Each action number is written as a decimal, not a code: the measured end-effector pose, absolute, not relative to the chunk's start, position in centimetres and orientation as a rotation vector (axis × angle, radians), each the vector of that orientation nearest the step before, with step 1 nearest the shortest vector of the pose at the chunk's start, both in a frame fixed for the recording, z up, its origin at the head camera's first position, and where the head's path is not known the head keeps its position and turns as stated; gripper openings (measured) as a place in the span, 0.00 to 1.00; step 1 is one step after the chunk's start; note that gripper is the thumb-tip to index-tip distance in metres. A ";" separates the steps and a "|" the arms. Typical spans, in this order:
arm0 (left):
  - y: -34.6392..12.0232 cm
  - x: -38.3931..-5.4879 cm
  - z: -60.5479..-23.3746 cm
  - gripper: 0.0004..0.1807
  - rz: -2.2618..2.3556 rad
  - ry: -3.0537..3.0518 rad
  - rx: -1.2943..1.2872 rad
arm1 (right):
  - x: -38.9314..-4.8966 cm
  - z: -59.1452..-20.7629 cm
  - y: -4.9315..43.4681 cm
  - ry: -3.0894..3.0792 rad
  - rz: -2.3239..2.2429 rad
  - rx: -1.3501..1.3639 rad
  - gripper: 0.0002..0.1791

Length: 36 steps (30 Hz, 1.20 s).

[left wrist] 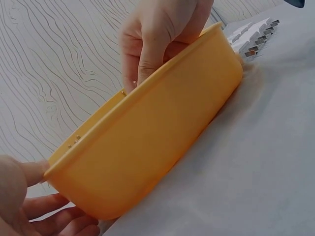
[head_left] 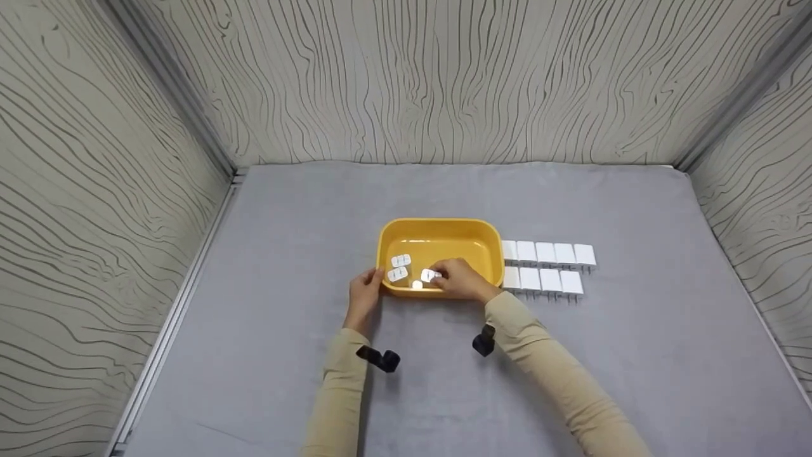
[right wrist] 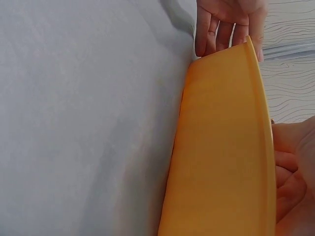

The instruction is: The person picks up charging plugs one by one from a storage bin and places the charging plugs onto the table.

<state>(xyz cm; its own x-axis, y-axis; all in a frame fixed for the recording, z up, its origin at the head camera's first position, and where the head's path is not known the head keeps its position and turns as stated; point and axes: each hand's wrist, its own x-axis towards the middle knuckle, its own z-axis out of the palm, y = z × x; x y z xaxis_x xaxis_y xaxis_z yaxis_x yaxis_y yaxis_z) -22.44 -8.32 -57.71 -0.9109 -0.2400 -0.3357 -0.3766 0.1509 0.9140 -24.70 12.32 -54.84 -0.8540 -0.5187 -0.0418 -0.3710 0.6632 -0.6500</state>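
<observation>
A yellow plastic basin (head_left: 450, 251) sits on the cloth-covered table. At its near left corner my left hand (head_left: 365, 295) grips it, thumb at the rim (left wrist: 47, 172) and fingers against the outer wall. My right hand (head_left: 462, 278) reaches down inside and pinches a white plug adapter (head_left: 427, 275) near the front wall. Two more white plug adapters, one farther back (head_left: 401, 260) and one nearer (head_left: 398, 274), lie in the left part of the basin. From both wrist cameras, the basin wall hides the right fingertips and what they hold.
Right of the basin, white plug adapters stand in two rows, a back row (head_left: 545, 252) and a front row (head_left: 550, 280), their metal prongs pointing toward me. The nearest ones sit close against the basin's right wall. Wood-patterned panels (head_left: 412, 82) enclose the grey table cloth (head_left: 285, 222).
</observation>
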 end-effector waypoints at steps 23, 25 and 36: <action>-8.3 -22.2 -57.7 0.25 1.947 2.262 -0.620 | -22.1 -54.3 13.4 2.696 -1.298 -0.646 0.13; -8.3 -22.2 -57.7 0.25 1.953 2.263 -0.615 | -21.8 -54.3 13.5 2.692 -1.328 -0.639 0.14; -8.3 -22.2 -57.8 0.24 1.965 2.277 -0.608 | -20.5 -54.7 13.8 2.723 -1.427 -0.612 0.15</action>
